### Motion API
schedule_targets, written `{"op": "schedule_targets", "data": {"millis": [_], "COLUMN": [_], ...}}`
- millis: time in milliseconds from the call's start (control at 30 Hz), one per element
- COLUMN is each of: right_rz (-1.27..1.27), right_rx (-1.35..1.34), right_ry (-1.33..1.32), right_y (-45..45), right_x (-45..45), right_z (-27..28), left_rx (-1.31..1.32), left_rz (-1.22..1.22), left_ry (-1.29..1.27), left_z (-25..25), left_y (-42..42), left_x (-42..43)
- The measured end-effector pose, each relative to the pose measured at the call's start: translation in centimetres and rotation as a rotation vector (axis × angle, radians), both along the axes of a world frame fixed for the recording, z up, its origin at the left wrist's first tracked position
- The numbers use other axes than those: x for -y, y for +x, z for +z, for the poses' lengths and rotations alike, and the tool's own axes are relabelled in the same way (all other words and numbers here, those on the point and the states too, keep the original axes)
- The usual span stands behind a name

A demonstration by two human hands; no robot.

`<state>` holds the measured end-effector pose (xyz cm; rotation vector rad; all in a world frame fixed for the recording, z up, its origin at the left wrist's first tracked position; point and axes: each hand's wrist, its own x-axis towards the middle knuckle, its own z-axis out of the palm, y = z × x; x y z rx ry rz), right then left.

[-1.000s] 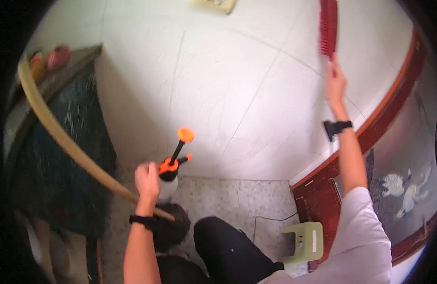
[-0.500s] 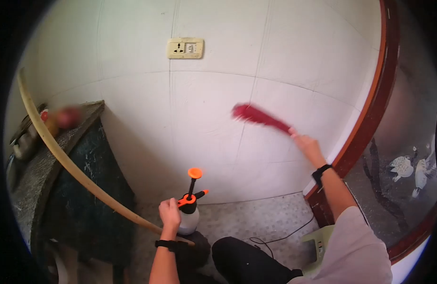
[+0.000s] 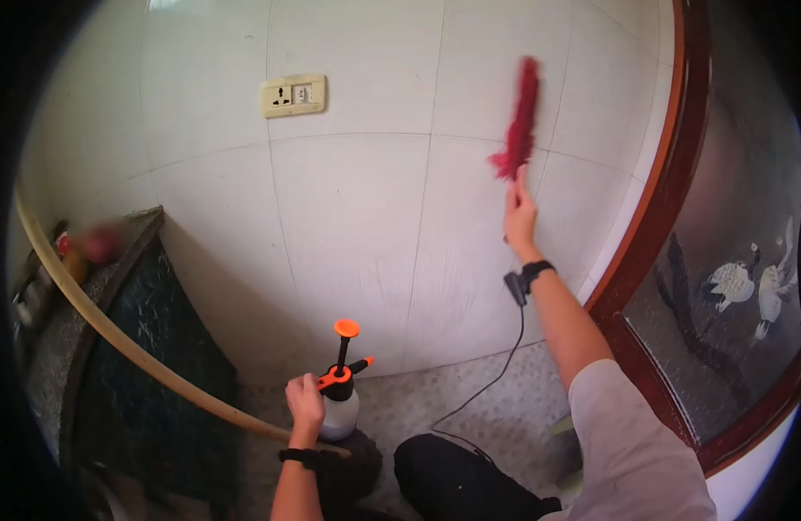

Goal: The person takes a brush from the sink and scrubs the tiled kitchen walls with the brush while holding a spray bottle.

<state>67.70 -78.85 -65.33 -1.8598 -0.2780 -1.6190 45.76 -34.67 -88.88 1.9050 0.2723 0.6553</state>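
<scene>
A red brush (image 3: 524,117), smeared by motion, stands nearly upright in front of the white tiled wall (image 3: 357,208). My right hand (image 3: 521,217) is closed round its lower end. Low on the left, my left hand (image 3: 306,401) grips the orange handle of a spray bottle (image 3: 338,412) with a white body, an orange pump knob and a black nozzle pointing right. Whether the brush touches the wall cannot be told.
A long curved wooden pole (image 3: 131,347) slants across the left, past a dark-sided counter (image 3: 170,347) with blurred items on top. A socket plate (image 3: 294,95) is on the wall. A red-framed glass door (image 3: 721,304) stands right. A black cable (image 3: 478,391) hangs near the floor.
The brush has swung from pointing left to pointing up, and my right hand has risen. The view has shifted a little to the right. My left hand still holds the spray bottle.
</scene>
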Motion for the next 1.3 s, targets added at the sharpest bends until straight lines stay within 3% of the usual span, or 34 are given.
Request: {"op": "schedule_targets", "data": {"millis": [67, 100, 200, 233, 300, 333, 367, 433, 567, 767, 833, 967, 1067, 1133, 1167, 1200, 1233, 1267, 1300], "right_rz": [0.065, 0.079, 0.101, 0.111, 0.092, 0.029, -0.057, -0.152, 0.091, 0.161, 0.155, 0.056, 0.084, 0.257, 0.300, 0.544, 0.241, 0.284, 0.155], "right_rx": [-0.228, -0.313, -0.318, -0.392, -0.432, -0.406, -0.370, -0.325, -0.167, -0.106, -0.118, -0.151, -0.199, -0.165, -0.229, 0.187, -0.244, -0.257, -0.473], "right_ry": [-0.101, -0.190, -0.527, -0.633, -1.012, -1.236, -1.453, -1.610, -1.457, -1.475, -1.518, -1.595, -1.794, -1.833, -1.844, -1.727, -1.989, -2.045, -2.212], "right_y": [-3.7, -4.7, -6.3, -7.2, -7.6, -6.4, -5.4, -4.1, -2.9, -7.1, -7.9, -7.0, -4.0, -6.4, -4.5, -2.8, -3.1, -5.4, -5.2], "right_x": [-1.4, -2.8, -4.3, -4.7, -6.2, -8.6, -11.2, -18.3, -27.5, -39.1, -41.1, -42.9, -46.9, -48.5, -48.0, -46.4, -45.2, -43.8, -43.8], "right_z": [-4.8, -7.0, -12.8, -13.6, -12.6, -11.5, -10.2, -6.7, -1.0, -0.5, -0.8, -5.8, -14.9, -20.9, -25.2, -27.7, -29.5, -27.0, -26.1], "left_rx": [-0.050, -0.067, -0.025, -0.040, -0.034, 0.090, 0.037, -0.027, -0.164, -0.308, -0.329, -0.393, -0.388, -0.314, -0.428, -0.527, -0.525, -0.528, -0.529], "left_rz": [-0.108, -0.109, -0.141, -0.298, -0.484, -0.434, -0.485, -0.497, -0.520, -0.402, -0.409, -0.343, -0.421, -0.564, -0.513, -0.464, -0.446, -0.517, -0.593], "left_ry": [-0.142, -0.186, -0.083, 0.063, 0.250, 0.287, 0.238, 0.192, 0.157, 0.075, -0.127, -0.165, -0.127, 0.080, -0.071, -0.231, -0.257, -0.179, -0.093], "left_z": [-2.5, -0.1, 0.8, 2.8, 5.9, 6.1, 7.4, 7.4, 6.0, 1.9, 2.3, 2.8, 2.5, -3.6, -0.9, 2.5, 2.2, 1.5, 1.4], "left_y": [0.9, -0.2, -0.3, -1.0, -2.0, -2.2, -2.8, -2.6, -2.8, -3.2, -3.7, -3.3, -2.8, 1.3, -0.9, -3.0, -3.4, -3.1, -2.9], "left_x": [-0.1, 0.3, -1.7, -2.6, -3.3, -3.6, -4.3, -5.5, -1.9, 1.2, 1.5, 6.0, 5.4, 8.1, 6.6, 5.7, 5.4, 5.9, 6.6]}}
